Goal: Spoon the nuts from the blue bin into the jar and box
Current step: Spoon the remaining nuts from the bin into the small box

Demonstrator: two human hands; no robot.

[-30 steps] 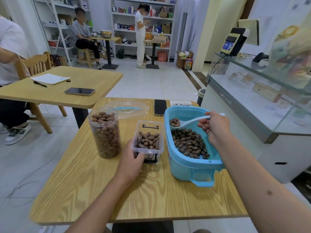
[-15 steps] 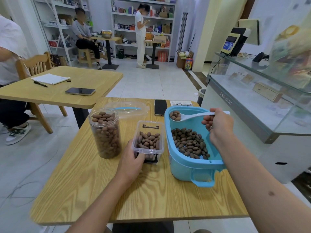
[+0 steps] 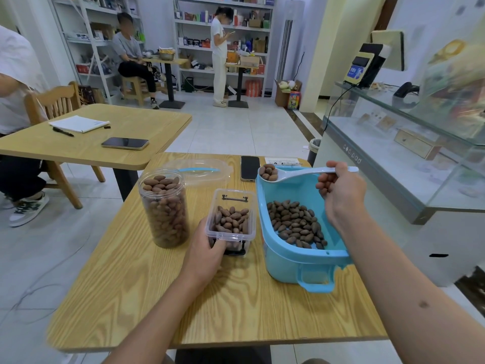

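Observation:
A blue bin (image 3: 291, 261) with brown nuts (image 3: 294, 222) in it stands on the right of the wooden table (image 3: 147, 298). My right hand (image 3: 341, 193) grips the handle of a white spoon (image 3: 296, 174), whose bowl holds a few nuts above the bin's far left corner. A clear box (image 3: 231, 219), partly filled with nuts, stands left of the bin, and my left hand (image 3: 207, 253) holds its near left corner. Further left stands a clear jar (image 3: 164, 206) filled to the top with nuts.
A clear lid with a blue strip (image 3: 202, 170) and a black phone (image 3: 249, 168) lie at the table's far edge. A glass counter (image 3: 393, 158) runs close on the right. Another table (image 3: 86, 143) with a phone and notebook stands at the left, with people seated beyond.
My right hand has lifted the loaded spoon up out of the bin and moved it toward the bin's far left corner. My left hand has stayed on the box.

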